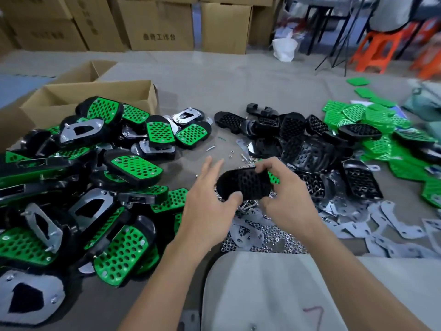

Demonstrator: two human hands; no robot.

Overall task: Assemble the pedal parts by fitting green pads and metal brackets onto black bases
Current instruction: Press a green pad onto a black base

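pedals [136,167] lie finished at nine o'clock. left hand [210,204] spread, thumb touching the base [243,185] at centre; right hand [286,197] pinches base and pad [274,177] at its three o'clock end. judged step: seating pad; next, line up holes, press flat.

Centre: black base [243,185] is showing a honeycomb hole grid, with a bright green pad [274,177] peeking out at its 3 o'clock edge.
9 o'clock: finished pedals [137,166] are showing green perforated faces on black bodies, some flashing silver plates.
2 o'clock: loose bases [310,151] are reading all black, same grid.
3 o'clock: loose pads [379,117] are showing green with holes.
5 o'clock: brackets [396,223] and nuts [267,232] are looking silver-grey.
Floor [238,87] is reading grey. Boxes [95,91] at 11 o'clock are showing tan, stools [377,48] at 1 o'clock orange.
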